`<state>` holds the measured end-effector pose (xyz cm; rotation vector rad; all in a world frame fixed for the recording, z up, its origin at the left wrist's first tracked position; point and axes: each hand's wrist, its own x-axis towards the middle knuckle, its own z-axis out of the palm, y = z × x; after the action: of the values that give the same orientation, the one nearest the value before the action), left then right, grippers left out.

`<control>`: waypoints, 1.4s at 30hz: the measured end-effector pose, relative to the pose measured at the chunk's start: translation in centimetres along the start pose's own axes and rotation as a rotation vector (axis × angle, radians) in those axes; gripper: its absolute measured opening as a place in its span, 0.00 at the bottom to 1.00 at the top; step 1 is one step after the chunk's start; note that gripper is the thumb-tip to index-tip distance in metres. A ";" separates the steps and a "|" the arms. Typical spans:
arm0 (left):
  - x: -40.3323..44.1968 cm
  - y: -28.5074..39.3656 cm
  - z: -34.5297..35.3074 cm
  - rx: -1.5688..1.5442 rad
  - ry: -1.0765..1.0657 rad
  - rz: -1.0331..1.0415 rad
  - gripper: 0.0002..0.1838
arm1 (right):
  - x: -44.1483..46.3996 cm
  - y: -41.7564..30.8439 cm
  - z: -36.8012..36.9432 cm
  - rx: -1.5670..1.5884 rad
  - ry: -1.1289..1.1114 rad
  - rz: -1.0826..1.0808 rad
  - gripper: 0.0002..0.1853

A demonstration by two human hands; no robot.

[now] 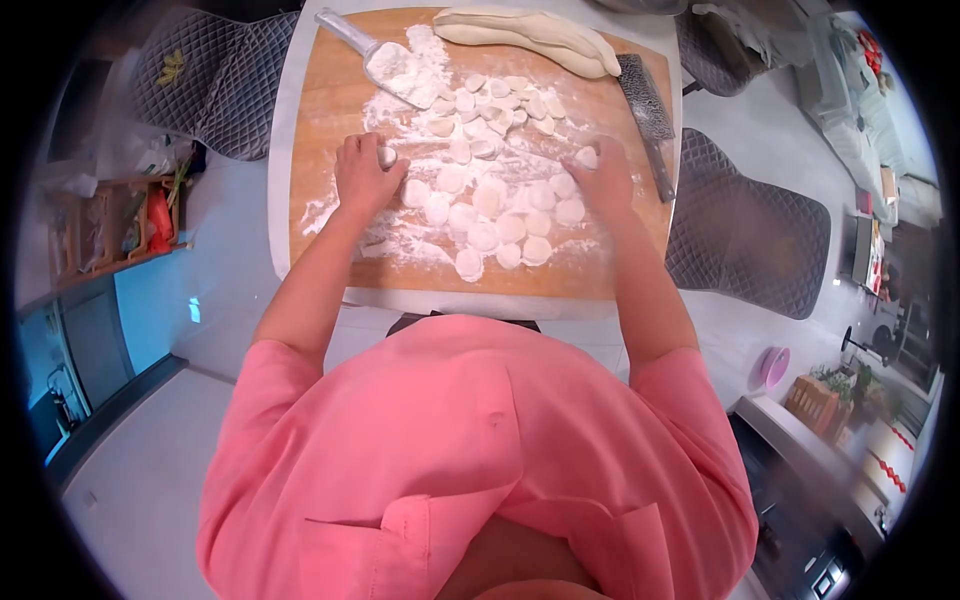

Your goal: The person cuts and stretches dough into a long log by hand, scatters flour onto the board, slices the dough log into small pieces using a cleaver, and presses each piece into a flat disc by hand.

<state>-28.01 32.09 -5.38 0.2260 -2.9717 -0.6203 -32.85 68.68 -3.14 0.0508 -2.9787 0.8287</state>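
My left hand (368,176) rests on the left side of a floured wooden board (640,265), its fingers curled around a small dough piece (387,156). Toward the board's right side, my right hand (604,178) has another small dough piece (587,157) at its fingertips. Between and below the hands lie several flattened dough rounds (482,236). Farther up is a heap of small cut dough pieces (497,105). A metal scoop (345,32) with flour (398,72) lies at the upper left. Along the top is a long dough roll (530,35).
A cleaver (645,95) with a dark, flour-dusted blade lies along the board's right edge, handle toward me. Grey quilted chairs (745,225) flank the table. A wooden rack (125,225) stands at the left, and a pink basin (774,367) at the right.
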 end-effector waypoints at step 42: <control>3.2 7.0 3.1 -0.128 0.027 -0.033 0.20 | 2.6 3.4 1.7 -0.021 -0.071 -0.202 0.20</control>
<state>-32.36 39.09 -5.16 0.2705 -2.8939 -0.8005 -35.69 70.63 -6.16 0.3806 -2.9810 0.7871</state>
